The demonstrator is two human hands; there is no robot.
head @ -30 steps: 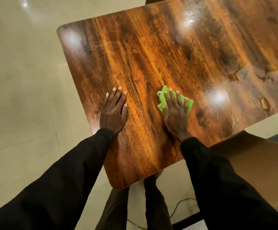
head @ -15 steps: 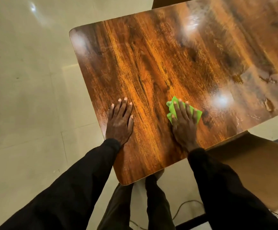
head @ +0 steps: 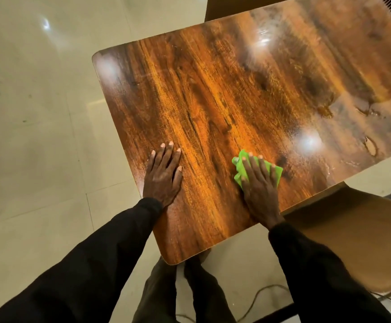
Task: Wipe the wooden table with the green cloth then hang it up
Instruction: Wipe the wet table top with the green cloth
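A glossy wooden table with dark grain fills the middle and right of the view. My right hand lies flat on a small bright green cloth, pressing it onto the tabletop near the front edge. The cloth shows past the fingertips and on both sides of the hand. My left hand rests palm down on bare wood near the table's left edge, fingers spread, holding nothing. Wet smears and droplets shine on the right part of the table.
A tan wooden chair seat sits under the table's front right edge. Another chair back shows beyond the far edge. Pale tiled floor lies to the left. A cable runs on the floor by my legs.
The view has shifted so the table sits further right and lower in frame. My right hand has stayed on the cloth, drawing it slightly toward the front edge. The left hand stays planted.
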